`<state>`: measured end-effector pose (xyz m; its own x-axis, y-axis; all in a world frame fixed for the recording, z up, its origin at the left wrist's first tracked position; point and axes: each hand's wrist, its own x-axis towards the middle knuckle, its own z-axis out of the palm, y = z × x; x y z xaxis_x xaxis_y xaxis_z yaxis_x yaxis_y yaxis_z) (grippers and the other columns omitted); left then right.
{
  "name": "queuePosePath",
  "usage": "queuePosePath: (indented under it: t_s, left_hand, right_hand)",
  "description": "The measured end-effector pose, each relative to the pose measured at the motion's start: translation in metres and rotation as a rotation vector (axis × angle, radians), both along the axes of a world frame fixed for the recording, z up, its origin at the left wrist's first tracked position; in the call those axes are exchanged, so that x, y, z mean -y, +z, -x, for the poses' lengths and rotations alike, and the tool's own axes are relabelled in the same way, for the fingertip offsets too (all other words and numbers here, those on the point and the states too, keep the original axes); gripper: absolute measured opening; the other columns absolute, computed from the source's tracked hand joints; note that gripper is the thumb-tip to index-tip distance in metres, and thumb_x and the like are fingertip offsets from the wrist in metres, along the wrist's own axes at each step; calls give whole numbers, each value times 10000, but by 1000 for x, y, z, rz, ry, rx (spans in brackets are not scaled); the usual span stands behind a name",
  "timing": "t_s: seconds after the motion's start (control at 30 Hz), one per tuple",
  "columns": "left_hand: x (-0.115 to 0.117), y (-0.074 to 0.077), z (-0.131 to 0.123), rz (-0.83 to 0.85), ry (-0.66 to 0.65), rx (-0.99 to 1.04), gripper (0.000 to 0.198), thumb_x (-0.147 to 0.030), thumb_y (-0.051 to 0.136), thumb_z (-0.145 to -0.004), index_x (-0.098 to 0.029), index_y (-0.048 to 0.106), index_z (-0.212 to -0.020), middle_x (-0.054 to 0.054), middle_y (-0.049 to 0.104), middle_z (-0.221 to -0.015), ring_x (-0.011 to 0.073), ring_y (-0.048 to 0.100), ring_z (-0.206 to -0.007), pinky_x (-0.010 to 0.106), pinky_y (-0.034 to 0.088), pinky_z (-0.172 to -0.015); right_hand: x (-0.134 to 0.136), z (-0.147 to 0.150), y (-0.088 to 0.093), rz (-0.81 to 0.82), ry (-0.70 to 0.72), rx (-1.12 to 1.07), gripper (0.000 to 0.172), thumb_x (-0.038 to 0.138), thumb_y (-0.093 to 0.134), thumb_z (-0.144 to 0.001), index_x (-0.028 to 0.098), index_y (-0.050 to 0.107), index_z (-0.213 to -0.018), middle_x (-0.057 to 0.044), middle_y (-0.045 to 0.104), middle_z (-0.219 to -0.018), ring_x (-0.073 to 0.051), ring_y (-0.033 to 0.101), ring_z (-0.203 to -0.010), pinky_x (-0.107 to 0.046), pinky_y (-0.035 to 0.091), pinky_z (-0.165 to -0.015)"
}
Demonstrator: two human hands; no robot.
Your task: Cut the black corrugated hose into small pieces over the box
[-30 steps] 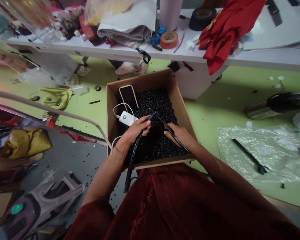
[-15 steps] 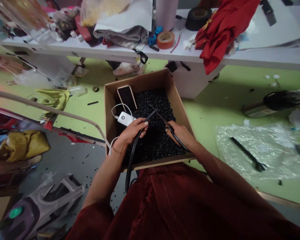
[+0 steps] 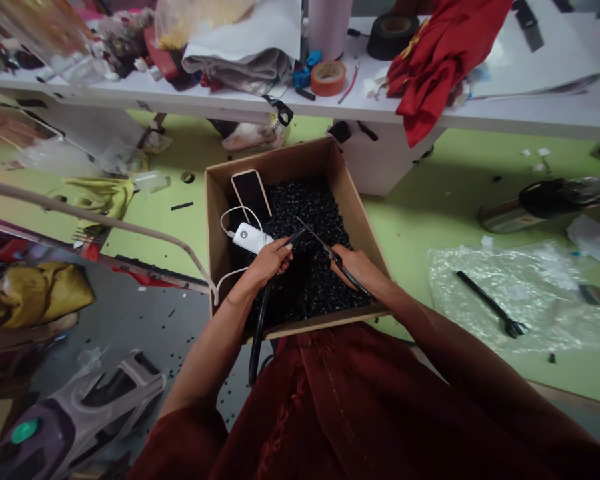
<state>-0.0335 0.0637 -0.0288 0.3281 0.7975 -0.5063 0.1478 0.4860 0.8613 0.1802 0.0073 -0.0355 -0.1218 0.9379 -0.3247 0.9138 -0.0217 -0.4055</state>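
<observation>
Black pellets (image 3: 305, 213), black corrugated tube (image 3: 257, 347), rust-red robe (image 3: 330, 400), lime-green floor (image 3: 430, 173)

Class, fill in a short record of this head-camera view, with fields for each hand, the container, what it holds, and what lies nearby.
left hand: grips a black corrugated tube
right hand: holds long black scissors, tips beside the tube's upper end
container: cardboard box, open, below the hands
contents: black pieces, phone, white power bank with cable
nearby: white table with orange tape and red cloth; plastic sheet on green floor
</observation>
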Motion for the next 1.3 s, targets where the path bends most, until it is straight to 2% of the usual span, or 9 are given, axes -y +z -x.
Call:
queuePosePath:
  t_s: [0.4,0.57,0.8,0.97,1.13,1.3]
  left_hand:
    - [0,-5,-1,-63,-65,-117,128,-165,465,-879,-144,518,-764,-35,458,-640,27,392,-386,160,278,-338]
    - [-1,-6,-1,-74,-66,-133,92,-159,463,-877,-146,530,-815,-45,449,-627,27,383,-382,165,274,-345]
    - [0,-3,-3,-98,0,-71,83,-178,482,-865,-144,545,-907,-53,448,-621,28,380,-395,162,256,-357]
    - [-3,2,0,-150,90,8,197,-210,536,-841,-145,566,-1025,-51,467,-649,28,389,-415,164,270,-374]
    - [-6,5,4,-119,122,104,290,-272,607,-813,-151,574,-1075,-46,484,-665,30,403,-430,167,257,-375]
    - [-7,16,6,-68,170,159,351,-287,646,-780,-144,566,-1091,-46,486,-654,28,394,-418,169,237,-367]
  right_hand:
    - [-2,2,-2,46,48,88,193,249,422,-883,181,544,-1016,-115,702,-788,-229,652,-698,-261,350,-579]
    - [-4,3,-3,49,56,148,219,263,417,-885,182,551,-1038,-123,710,-820,-245,661,-726,-272,363,-597]
    - [-2,0,1,-16,-35,134,251,288,426,-887,191,558,-1078,-102,716,-860,-237,667,-747,-276,402,-647]
    - [2,-4,5,-87,-100,-12,260,312,438,-887,195,559,-1085,-84,712,-891,-221,672,-744,-278,440,-673]
    - [2,-5,4,-73,-188,-227,247,333,445,-893,211,538,-1086,-37,694,-768,-175,645,-611,-262,463,-631]
    - [0,-6,2,-43,-233,-315,364,395,468,-889,211,466,-1203,-35,686,-770,-173,630,-591,-262,469,-609]
